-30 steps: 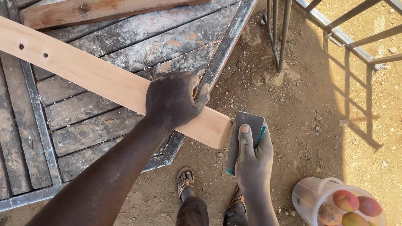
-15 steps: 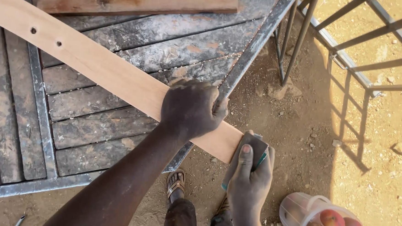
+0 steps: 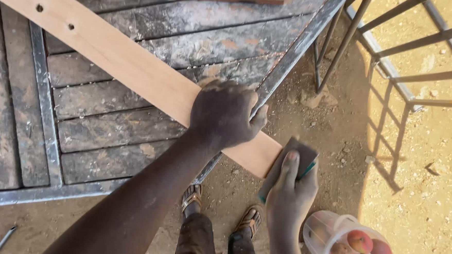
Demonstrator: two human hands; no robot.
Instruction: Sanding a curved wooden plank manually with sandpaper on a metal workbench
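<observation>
Fingers of the left hand (image 3: pixel 225 114) are clamped over the pale plank (image 3: pixel 121 67), pinned on the bench (image 3: pixel 107 131). Sandpaper (image 3: pixel 291 164) is pressed against the plank's overhanging end by the right hand (image 3: pixel 291 189). Sanding seems underway; smoothness cannot be judged.

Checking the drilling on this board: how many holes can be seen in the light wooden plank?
2. Both sit near the plank's far upper-left end: one hole closest to the end, the other hole just right of it. The left hand could hide more.
</observation>
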